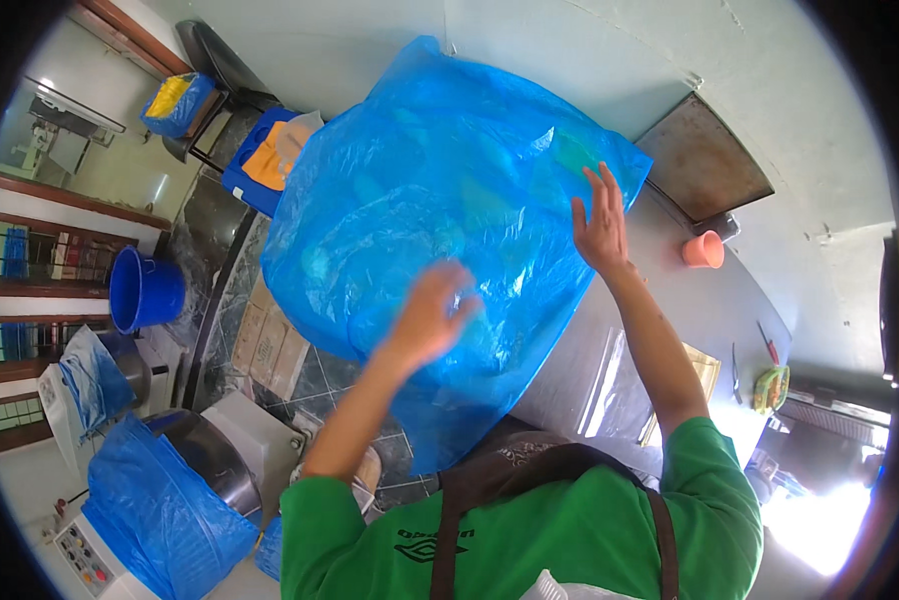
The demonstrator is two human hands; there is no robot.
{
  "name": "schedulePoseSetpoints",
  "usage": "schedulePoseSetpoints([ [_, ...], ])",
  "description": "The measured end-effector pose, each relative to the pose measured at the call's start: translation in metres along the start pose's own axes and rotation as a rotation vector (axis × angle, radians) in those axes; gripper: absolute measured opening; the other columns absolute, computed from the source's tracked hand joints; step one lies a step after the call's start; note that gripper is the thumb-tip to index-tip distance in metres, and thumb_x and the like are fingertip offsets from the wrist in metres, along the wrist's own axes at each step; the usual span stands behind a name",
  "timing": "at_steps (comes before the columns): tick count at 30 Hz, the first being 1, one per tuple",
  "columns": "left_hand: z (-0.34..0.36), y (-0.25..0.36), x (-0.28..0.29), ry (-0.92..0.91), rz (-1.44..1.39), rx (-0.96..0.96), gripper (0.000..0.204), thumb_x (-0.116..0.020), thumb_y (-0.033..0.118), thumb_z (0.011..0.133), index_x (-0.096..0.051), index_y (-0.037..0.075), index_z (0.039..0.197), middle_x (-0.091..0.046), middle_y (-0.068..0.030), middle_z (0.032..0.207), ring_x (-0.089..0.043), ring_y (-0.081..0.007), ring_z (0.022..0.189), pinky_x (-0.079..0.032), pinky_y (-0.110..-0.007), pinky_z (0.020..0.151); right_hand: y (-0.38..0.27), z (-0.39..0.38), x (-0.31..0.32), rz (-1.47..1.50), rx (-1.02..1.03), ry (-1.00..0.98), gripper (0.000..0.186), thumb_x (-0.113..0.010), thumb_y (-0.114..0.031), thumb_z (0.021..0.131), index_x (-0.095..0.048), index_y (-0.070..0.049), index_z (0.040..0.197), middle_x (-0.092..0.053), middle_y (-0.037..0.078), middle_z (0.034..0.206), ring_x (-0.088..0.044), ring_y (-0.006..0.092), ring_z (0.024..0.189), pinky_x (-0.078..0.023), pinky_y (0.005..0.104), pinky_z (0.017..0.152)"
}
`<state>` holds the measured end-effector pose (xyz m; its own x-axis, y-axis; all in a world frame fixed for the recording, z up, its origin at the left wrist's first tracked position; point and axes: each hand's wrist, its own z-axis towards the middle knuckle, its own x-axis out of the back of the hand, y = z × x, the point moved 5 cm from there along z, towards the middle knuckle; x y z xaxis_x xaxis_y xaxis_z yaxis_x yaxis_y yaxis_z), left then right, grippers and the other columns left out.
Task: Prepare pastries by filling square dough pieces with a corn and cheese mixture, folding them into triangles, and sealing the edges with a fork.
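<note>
We judge the translucent blue plastic sheet [400,180] light, slippery, best gripped at its two-o'clock corner; right hand [602,225] spread, left hand [432,318] too blurred to tell.

Bare left hand [436,312] is mid-frame and pretty blurry, thumb kinda apart from the bent fingers, left forearm [358,412] slanting up rightward. Bare right hand [604,225]'s higher, right of centre, fingers stretched upward, loosely spread.

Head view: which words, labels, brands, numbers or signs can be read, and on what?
Green shirt: dark lettering with a diamond-shaped emblem; wording not copied here.
Brown apron: pale print, too small to read.
Brown cardboard: faint print, unreadable.
Control panel: any markings too small to read.
</note>
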<state>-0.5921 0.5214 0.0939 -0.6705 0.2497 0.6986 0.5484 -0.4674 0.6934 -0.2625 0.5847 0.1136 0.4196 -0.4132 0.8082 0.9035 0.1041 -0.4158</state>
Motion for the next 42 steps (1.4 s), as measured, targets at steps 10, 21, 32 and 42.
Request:
schedulePoseSetpoints([
  [10,0.192,-0.276,0.118,0.062,0.468,0.266,0.064,-0.023,0.055,0.116,-0.032,0.023,0.171,-0.025,-0.0147,0.178,-0.022,-0.0436,0.163,-0.019,-0.061,0.131,0.118,0.006,-0.081,-0.290,-0.365,-0.334,0.075,-0.037,-0.054,0.114,-0.022,-0.008,0.172,-0.017,0.028,0.177,-0.013,0.0469,0.164,-0.012,0.0553,0.133],
  [21,0.299,-0.304,0.102,0.055,0.365,0.172,0.065,-0.029,0.051,0.117,-0.033,0.013,0.169,-0.033,-0.0211,0.173,-0.034,-0.0447,0.157,-0.028,-0.047,0.130,0.112,-0.010,-0.075,-0.389,-0.265,-0.173,0.071,-0.043,-0.043,0.114,-0.024,-0.004,0.171,-0.019,0.031,0.175,-0.014,0.0485,0.163,-0.011,0.0592,0.132],
  [32,0.265,-0.294,0.132,0.042,0.269,0.122,0.059,-0.043,0.042,0.116,-0.053,0.000,0.155,-0.051,-0.0226,0.162,-0.043,-0.0374,0.154,-0.033,-0.043,0.127,0.024,-0.070,-0.048,-0.145,-0.167,-0.220,0.081,-0.067,-0.029,0.103,-0.030,0.013,0.161,-0.023,0.041,0.168,-0.014,0.0565,0.161,-0.015,0.0634,0.131],
  [42,0.003,-0.174,0.170,0.574,0.635,0.413,0.060,-0.048,0.039,0.114,-0.047,-0.004,0.157,-0.048,-0.0277,0.159,-0.043,-0.0446,0.148,-0.035,-0.055,0.122,-0.039,-0.189,-0.037,-0.068,-0.054,-0.549,0.086,-0.066,-0.039,0.104,-0.025,0.001,0.168,-0.017,0.042,0.169,-0.016,0.0598,0.159,-0.019,0.0686,0.128],
])
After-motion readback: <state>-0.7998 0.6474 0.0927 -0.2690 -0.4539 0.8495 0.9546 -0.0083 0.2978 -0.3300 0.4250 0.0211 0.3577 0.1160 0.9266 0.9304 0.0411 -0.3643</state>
